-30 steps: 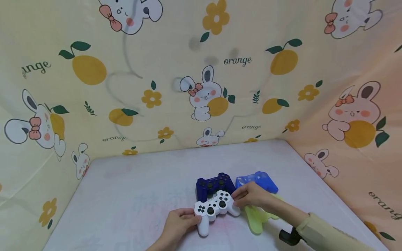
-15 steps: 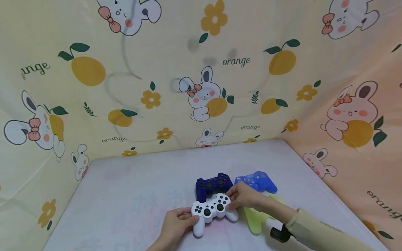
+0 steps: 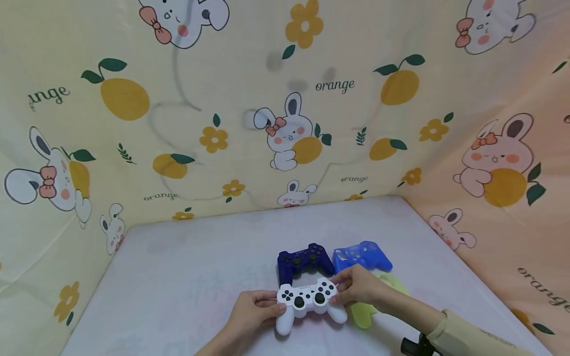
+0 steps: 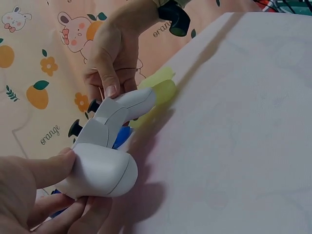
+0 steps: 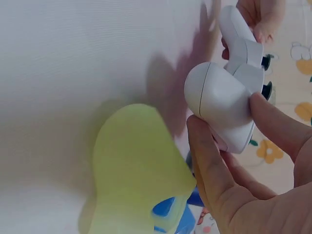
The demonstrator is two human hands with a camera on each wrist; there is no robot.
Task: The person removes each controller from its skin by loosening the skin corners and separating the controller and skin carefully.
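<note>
A white game controller (image 3: 307, 299) with black thumbsticks is held between both hands, just above the table. My left hand (image 3: 254, 312) pinches its left end, thumb on the face and fingers beneath, as the left wrist view shows. At its right end my right hand (image 3: 358, 287) pinches it the same way, with the thumb (image 5: 280, 124) on top. A dark blue controller (image 3: 307, 259) lies right behind the white one. Beside it is a bright blue silicone controller cover (image 3: 365, 256). Partly hidden under my right forearm lies a yellow-green silicone cover (image 5: 141, 165).
The white table (image 3: 178, 277) stretches out to the left and back. Patterned fabric walls (image 3: 249, 79) with rabbits and oranges enclose it at the back and both sides. A black wrist device (image 3: 418, 345) sits at my right sleeve.
The white controller has turned so its right end sits lower and more level, and has shifted slightly right. Both hands keep their hold; the dark blue controller shows more.
</note>
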